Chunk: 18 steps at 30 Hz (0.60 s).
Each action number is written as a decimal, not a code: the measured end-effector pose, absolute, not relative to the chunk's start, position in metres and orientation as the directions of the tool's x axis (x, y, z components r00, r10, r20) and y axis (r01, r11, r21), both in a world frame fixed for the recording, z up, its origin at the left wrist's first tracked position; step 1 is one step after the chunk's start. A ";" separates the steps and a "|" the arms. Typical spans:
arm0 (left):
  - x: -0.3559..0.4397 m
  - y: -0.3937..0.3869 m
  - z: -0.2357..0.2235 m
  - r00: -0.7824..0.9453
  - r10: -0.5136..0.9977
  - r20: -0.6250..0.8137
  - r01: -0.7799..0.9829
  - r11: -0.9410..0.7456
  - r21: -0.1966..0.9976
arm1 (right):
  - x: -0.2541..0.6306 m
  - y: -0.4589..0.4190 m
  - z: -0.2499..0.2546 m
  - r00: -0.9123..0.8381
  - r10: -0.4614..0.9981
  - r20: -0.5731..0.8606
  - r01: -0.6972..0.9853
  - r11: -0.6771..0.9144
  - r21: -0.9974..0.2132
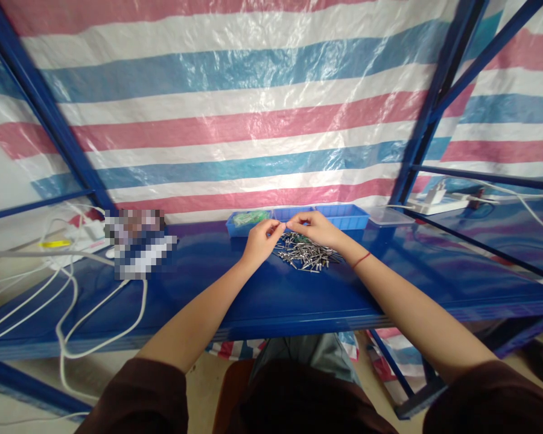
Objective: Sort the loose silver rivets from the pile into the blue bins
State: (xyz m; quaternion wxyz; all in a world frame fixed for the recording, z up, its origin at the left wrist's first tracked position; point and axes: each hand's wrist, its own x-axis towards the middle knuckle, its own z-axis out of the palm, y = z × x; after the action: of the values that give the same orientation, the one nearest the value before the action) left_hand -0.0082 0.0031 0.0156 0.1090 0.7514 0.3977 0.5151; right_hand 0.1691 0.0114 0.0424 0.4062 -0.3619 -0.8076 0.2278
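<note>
Metal pins (308, 254) lie in a loose heap near the middle of the blue worktop (199, 256), between its front edge and its back edge. They point all ways, and a few lie a bit apart from the heap, on the side near the front edge.

The person's left hand (261, 237) and right hand (317, 230) meet just over the far left part of the heap. On each hand, the thumb and first finger are pressed together, and the tips of the two hands almost touch. Something very small may be pinched there, but the fingers hide it too well to be sure.

Along the back edge sit three blue boxes: a left box (236, 230) with green things (250, 218) in it, a middle box (294, 213), partly behind the right hand, and a right box (346, 223). A clear lid (391, 216) lies just beside the right box. White cables (144, 298) loop over the left end and hang past the front edge.

For such small work, a soft pinch with just the fingertips seems best. Hands low over the heap, with both wrists steady, would help, since a hard squeeze could make a tiny part slip and get lost among the pins.
</note>
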 end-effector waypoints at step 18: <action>-0.010 0.010 0.005 0.443 0.713 0.543 0.652 -0.672 0.351 | 0.196 0.044 0.031 -0.238 0.852 0.466 0.730 0.473 -0.493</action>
State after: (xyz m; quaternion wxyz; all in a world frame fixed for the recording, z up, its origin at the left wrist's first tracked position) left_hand -0.0098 0.0100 0.0050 0.0451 0.8483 0.4023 0.3412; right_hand 0.1958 0.0435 0.0306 0.3536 -0.5059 -0.7821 0.0863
